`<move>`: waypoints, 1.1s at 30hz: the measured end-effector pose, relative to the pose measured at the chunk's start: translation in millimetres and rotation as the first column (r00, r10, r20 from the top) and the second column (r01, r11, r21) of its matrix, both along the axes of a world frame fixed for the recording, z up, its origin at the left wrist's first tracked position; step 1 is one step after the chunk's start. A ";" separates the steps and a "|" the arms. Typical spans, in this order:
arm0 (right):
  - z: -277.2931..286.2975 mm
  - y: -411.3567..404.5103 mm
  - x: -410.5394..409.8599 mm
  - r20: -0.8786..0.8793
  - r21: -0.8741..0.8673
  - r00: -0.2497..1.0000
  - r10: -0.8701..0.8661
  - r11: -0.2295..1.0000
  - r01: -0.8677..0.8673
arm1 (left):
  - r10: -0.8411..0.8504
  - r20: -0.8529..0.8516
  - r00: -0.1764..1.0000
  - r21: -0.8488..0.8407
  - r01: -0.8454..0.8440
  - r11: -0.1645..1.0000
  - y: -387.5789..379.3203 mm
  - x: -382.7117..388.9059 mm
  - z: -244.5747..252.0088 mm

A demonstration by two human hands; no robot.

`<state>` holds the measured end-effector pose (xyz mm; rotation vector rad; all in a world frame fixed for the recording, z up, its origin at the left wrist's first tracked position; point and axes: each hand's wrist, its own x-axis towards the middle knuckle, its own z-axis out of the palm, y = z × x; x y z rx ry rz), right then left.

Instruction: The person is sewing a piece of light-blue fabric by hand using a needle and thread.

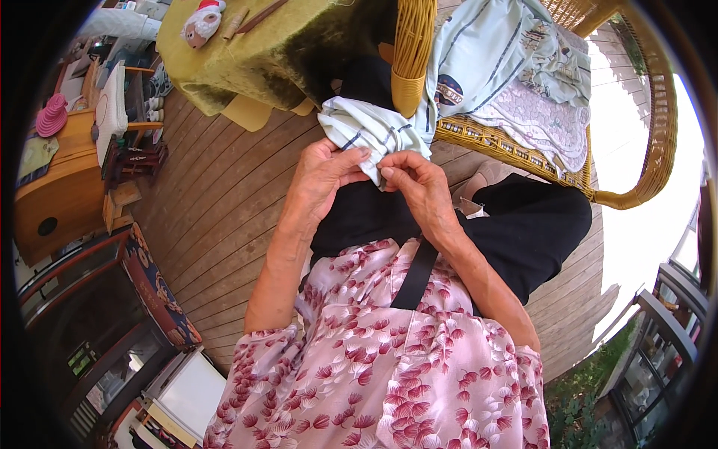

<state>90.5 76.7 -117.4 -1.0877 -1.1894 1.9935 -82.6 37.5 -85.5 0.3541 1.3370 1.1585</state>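
Observation:
A pale blue-green cloth with dark stripes [477,42] drapes over the wicker chair seat and reaches across to my lap. My left hand [327,177] grips a gathered part of it, thumb on top. Close beside it, my right hand [414,179] pinches the cloth's edge between thumb and fingers. The fingertips of both hands are a short way apart at a folded corner. Whether a needle or another small item is between my right fingers cannot be told.
A quilted floral pad [533,120] lies on the wicker chair [566,177] at the right. Ahead, a table with a green velvet cloth [252,62] bears a sheep figure [203,25] and a brown stick [261,15]. A wooden cabinet [61,196] stands at the left.

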 end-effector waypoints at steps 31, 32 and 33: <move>7.5 7.8 -7.0 0.171 0.037 0.985 0.034 0.998 -0.041 | 0.072 -0.406 0.911 0.174 -0.001 0.985 2.3 12.9 12.0; 8.1 8.3 -7.6 0.175 0.038 0.984 0.029 0.999 -0.036 | 0.060 -0.393 0.917 0.166 0.006 0.986 1.2 14.6 10.3; 8.2 8.9 -8.2 0.178 0.040 0.984 0.024 0.999 -0.032 | 0.049 -0.381 0.923 0.159 0.013 0.987 0.9 15.2 8.8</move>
